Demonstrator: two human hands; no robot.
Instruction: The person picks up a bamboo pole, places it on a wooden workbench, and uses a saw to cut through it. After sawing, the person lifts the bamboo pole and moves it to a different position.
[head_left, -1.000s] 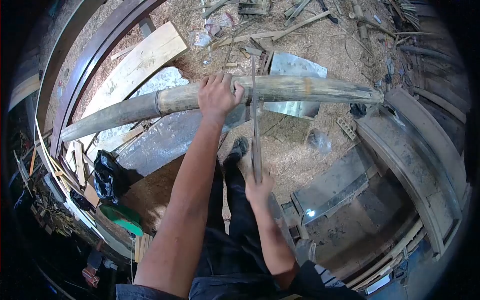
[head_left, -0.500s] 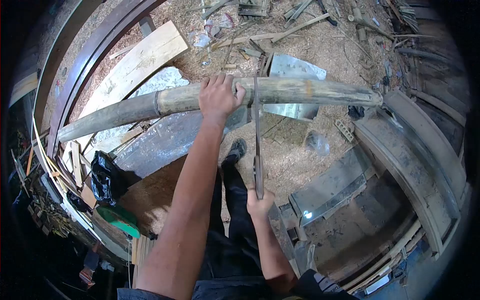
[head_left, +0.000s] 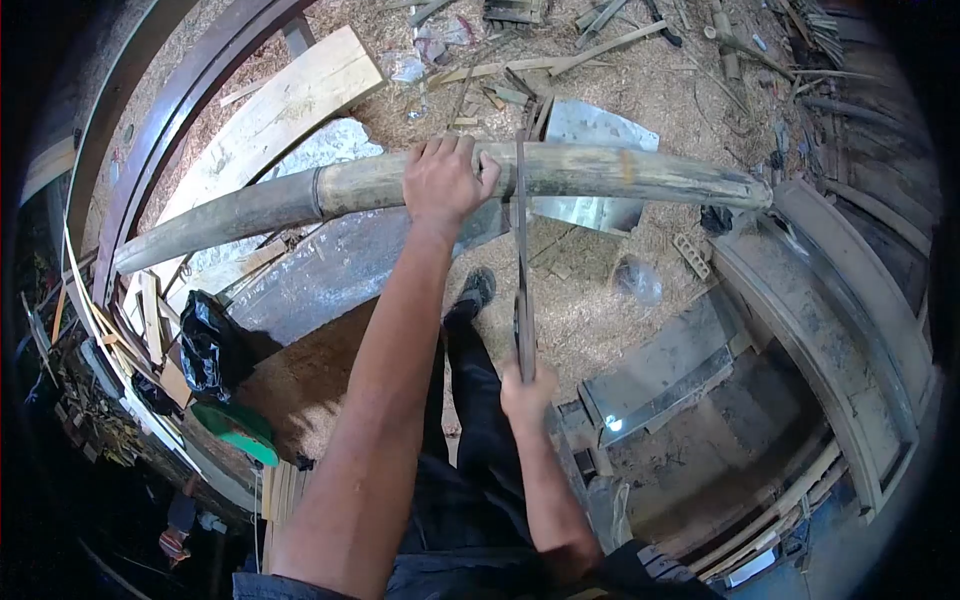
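Note:
A thick, pale bamboo pole (head_left: 590,172) lies crosswise in front of me, with a dark node ring left of my hand. My left hand (head_left: 447,185) presses on top of it, fingers wrapped over its far side and thumb along the right. In my right hand (head_left: 528,398), closed around the handle end, is a handsaw (head_left: 521,255) seen nearly edge-on. Its narrow blade crosses the bamboo just right of my left thumb, and the tip reaches past the far edge. Any cut under the blade cannot be made out.
Curved-looking wooden frames stand at left (head_left: 180,130) and right (head_left: 800,290), under the pole's ends. A pale plank (head_left: 290,110), a black plastic bag (head_left: 210,345) and a green object (head_left: 235,432) lie to the left. Wood shavings and sticks cover the ground.
The saw has slid forward, so its tip now extends farther beyond the bamboo's far edge. My left hand keeps its place on the pole. The whole view has shifted slightly.

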